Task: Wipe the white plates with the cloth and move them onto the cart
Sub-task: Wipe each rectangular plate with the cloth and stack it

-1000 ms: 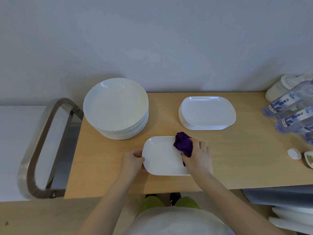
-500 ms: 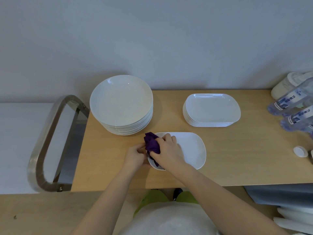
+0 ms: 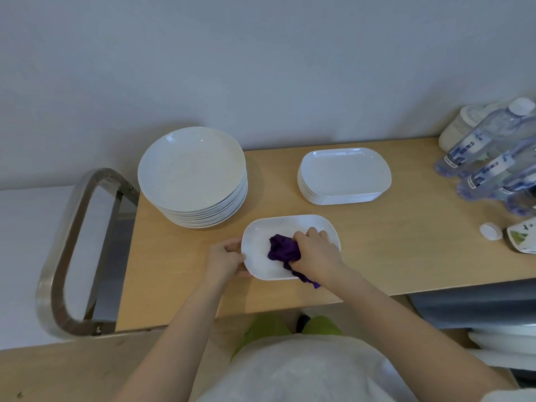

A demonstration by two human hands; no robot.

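A white rectangular plate [image 3: 258,248] lies on the wooden table [image 3: 406,250] near its front edge. My left hand [image 3: 224,261] grips the plate's left rim. My right hand [image 3: 314,255] holds a bunched purple cloth [image 3: 282,250] and presses it on the middle of the plate. Behind it to the left stands a stack of round white plates [image 3: 193,177]. A stack of rectangular white plates [image 3: 343,175] sits behind to the right. The cart [image 3: 17,256] with its metal handle [image 3: 62,256] stands at the table's left end.
Several water bottles [image 3: 487,158] and a white container [image 3: 461,126] crowd the table's right end. A white bottle cap [image 3: 490,231] and a small packet [image 3: 522,237] lie near them. The grey wall runs right behind the table.
My right hand swept the cloth from the plate's right side to its left end, then back to the middle. My left hand kept hold of the left rim.
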